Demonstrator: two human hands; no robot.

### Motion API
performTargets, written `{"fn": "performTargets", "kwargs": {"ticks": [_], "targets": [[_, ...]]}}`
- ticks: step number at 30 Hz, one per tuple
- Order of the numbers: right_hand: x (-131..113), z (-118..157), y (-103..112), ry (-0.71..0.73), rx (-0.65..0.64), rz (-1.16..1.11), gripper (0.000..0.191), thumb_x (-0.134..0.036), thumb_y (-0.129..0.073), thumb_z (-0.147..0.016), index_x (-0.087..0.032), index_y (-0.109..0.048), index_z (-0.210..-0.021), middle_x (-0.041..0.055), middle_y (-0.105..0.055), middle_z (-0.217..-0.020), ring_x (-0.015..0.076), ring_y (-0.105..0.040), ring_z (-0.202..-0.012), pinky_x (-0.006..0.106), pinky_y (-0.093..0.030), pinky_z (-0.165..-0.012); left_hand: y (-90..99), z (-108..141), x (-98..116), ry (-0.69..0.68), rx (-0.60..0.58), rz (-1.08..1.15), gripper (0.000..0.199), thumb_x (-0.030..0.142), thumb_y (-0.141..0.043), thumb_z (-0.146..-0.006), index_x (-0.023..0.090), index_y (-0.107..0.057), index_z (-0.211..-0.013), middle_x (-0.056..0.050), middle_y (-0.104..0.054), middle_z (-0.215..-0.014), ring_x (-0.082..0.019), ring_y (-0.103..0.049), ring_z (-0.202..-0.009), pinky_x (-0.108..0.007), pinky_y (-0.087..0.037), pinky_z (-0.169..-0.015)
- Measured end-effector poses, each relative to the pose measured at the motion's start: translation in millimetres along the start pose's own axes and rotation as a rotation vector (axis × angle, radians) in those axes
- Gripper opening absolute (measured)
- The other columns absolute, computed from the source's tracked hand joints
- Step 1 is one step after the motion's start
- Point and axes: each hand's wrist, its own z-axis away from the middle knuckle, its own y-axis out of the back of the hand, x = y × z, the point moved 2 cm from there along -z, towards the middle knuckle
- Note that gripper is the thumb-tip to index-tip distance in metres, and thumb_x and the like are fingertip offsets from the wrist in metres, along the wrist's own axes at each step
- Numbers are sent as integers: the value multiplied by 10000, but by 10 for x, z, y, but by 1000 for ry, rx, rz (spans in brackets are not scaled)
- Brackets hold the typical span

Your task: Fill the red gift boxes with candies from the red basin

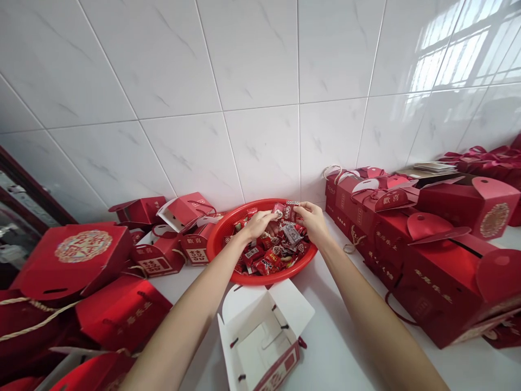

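A red oval basket (262, 279) full of wrapped candies (271, 263) stands against the tiled wall. Over its back part, my left hand (260, 224) has its fingers closed on a small red-and-white candy packet (279, 212). My right hand (309, 219), at the basket's right rim, pinches another small dark red packet (290, 212). Both packets are close together between the hands. In front of the basket, below my hands, an open box (260, 339) with a white inside and raised flaps shows no candy in it.
Red gift boxes (152, 255) with cord handles crowd the left side. A long row of closed red boxes (427, 277) runs along the right. Behind it lies a stack of cards or envelopes (435, 168). The white tiled wall (260, 146) bounds the back.
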Motion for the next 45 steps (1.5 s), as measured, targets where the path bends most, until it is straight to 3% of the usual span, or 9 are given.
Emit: {"fn": "performTargets", "kwargs": {"ticks": [4, 13, 19, 24, 26, 29, 33, 36, 45], "targets": [[10, 1, 3, -3, 53, 72, 266, -354, -694, -628, -211, -489, -719, -26, -554, -691, 119, -517, -623, 223, -434, -508, 11, -24, -21, -28, 65, -103, 406, 566, -576, -812, 197, -522, -653, 10, -631, -617, -189, -625, -639, -309, -499, -621], [-16, 70, -80, -11, -168, 120, 179, -317, -694, -679, -175, -585, -680, -2, -613, -703, 126, -593, -674, 254, -567, -616, -72, 20, 98, -229, 41, -253, 439, 582, -728, -710, 151, -699, -785, -6, -663, -721, -207, -611, -766, -324, -502, -730], [-26, 52, -42, -19, -113, 71, 381, -370, -777, -650, -197, -568, -918, 14, -706, -862, 157, -666, -742, 231, -515, -569, -66, 43, 128, -165, 28, 7, 486, 565, -754, -698, 125, -715, -903, -49, -714, -860, -219, -653, -831, -355, -533, -776], [-10, 58, -83, -25, -344, 24, 411, -500, -731, -722, -164, -692, -956, 66, -743, -980, 187, -681, -873, 249, -520, -668, -81, 89, 149, -123, -31, 132, 483, 541, -780, -709, 124, -711, -944, -54, -727, -877, -192, -672, -820, -360, -546, -811], [5, 47, -85, 29, -354, 28, 403, -501, -728, -716, -156, -714, -924, 58, -749, -931, 183, -673, -867, 266, -526, -728, -88, 86, 104, -77, -48, 90, 470, 551, -773, -720, 125, -712, -909, -42, -723, -811, -183, -669, -757, -357, -553, -781], [18, 13, -64, 80, -227, 57, 337, -475, -696, -734, -164, -701, -863, 42, -741, -882, 180, -664, -853, 276, -529, -761, -108, 73, 24, -49, -101, -43, 389, 511, -760, -739, 138, -733, -844, -40, -731, -752, -194, -672, -734, -350, -556, -769], [9, -14, -39, -35, -45, -11, 262, -423, -634, -795, -197, -678, -921, 28, -718, -913, 197, -666, -857, 306, -576, -680, -167, 96, -37, -83, -222, -330, 189, 258, -704, -746, 174, -783, -896, -41, -791, -920, -230, -709, -916, -321, -536, -868], [-12, -5, -45, -89, -14, -53, 204, -377, -628, -814, -201, -664, -909, 24, -694, -876, 189, -661, -815, 296, -591, -603, -239, 143, -44, -107, -331, -605, 337, 121, -636, -706, 203, -787, -995, -36, -787, -1076, -239, -703, -1036, -296, -511, -918], [-26, 37, -64, -82, 35, -75, 147, -344, -646, -768, -204, -659, -812, -9, -653, -776, 159, -618, -750, 241, -571, -541, -468, 171, -16, -192, -383, -1226, 695, 396, -698, -760, 235, -541, -1417, -142, -599, -1404, -368, -627, -1181, -444, -498, -957]]}}
